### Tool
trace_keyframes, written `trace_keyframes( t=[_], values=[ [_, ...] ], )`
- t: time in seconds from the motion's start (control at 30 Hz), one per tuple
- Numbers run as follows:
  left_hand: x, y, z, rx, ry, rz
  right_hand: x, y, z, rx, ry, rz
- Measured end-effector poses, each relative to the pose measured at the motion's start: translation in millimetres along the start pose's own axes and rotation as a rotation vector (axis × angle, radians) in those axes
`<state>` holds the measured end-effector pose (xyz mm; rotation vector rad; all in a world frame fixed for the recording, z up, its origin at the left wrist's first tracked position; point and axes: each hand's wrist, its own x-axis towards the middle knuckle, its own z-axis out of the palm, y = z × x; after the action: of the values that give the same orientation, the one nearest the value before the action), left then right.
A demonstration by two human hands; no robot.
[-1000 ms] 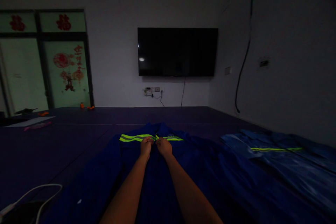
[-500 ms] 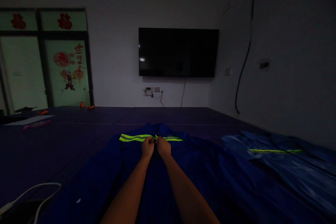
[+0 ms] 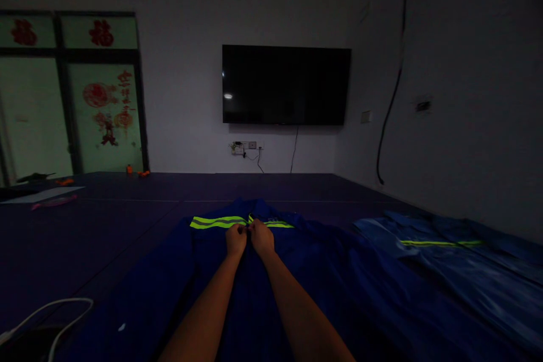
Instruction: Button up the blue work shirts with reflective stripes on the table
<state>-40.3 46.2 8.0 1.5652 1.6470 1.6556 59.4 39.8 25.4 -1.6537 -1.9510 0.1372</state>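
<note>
A dark blue work jacket (image 3: 212, 249) with yellow-green and grey reflective bands lies spread in front of me, collar away from me. My left hand (image 3: 236, 240) is closed on the jacket's front edge, just below the reflective band (image 3: 218, 222). Right beside it my right hand (image 3: 262, 237) pinches the other front edge. The fingertips of both hands nearly meet at the middle of the chest. Whatever small fastener may lie between them is hidden by the fingers and the dim light.
A second, lighter blue garment (image 3: 445, 260) with a yellow-green stripe lies at the right by the wall. At the left are a white cable (image 3: 63, 300), a pink item (image 3: 55, 202) and small orange objects (image 3: 144, 173). A television (image 3: 286, 85) hangs on the far wall.
The view has shifted slightly. Both hands remain at the jacket's front, a touch lower against the reflective band, with the fingertips closer together.
</note>
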Motion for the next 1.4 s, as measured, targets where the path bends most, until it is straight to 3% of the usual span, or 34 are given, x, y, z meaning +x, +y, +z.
trace_keyframes(
  t=[0.97, 1.4],
  values=[
    [7.0, -4.7, 0.2, 0.066, -0.090, -0.101, -0.9, 6.0, 0.6, 0.123, 0.031, -0.003],
    [7.0, -5.4, 1.7, 0.084, -0.098, -0.076, 0.9, 8.3, 3.5, 0.128, 0.036, 0.064]
  ],
)
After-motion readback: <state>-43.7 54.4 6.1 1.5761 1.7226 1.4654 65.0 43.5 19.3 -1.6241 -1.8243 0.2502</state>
